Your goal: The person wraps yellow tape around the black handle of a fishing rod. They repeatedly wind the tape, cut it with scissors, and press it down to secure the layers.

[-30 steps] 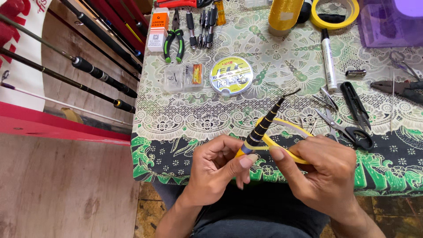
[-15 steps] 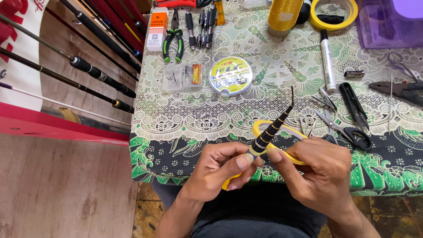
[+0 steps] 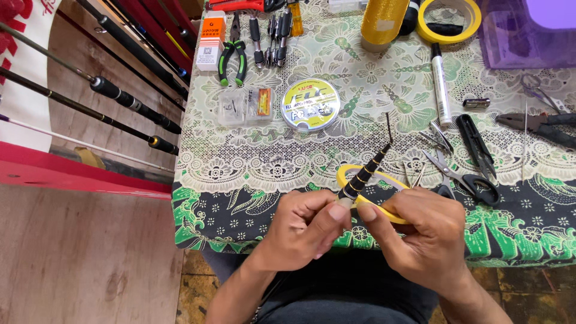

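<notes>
Head view. Left hand (image 3: 306, 225) closed, thumb and fingers pinching the lower end of a slim black tool with yellow bands (image 3: 365, 174). The tool tilts up and to the right, ending in a thin dark tip above the table edge. Right hand (image 3: 420, 237) closed around a yellow tape ring (image 3: 351, 173), thumb pressed against the tool's base just beside the left thumb. Both hands sit at the near edge of the table, over the green-patterned cloth (image 3: 228, 180).

On the cloth beyond the hands: round spool of fishing line (image 3: 310, 104), small clear plastic box (image 3: 245, 107) to its left, green-handled pliers (image 3: 233, 57) farther back. To the right of the hands, black-handled scissors (image 3: 471, 180) lying flat, a white marker (image 3: 441, 87), and dark pliers (image 3: 540, 123) near the right margin. A second yellow tape roll (image 3: 449, 21) and a gold thread spool (image 3: 384, 21) at the far edge. Fishing rods (image 3: 120, 99) lean at the left, off the table.
</notes>
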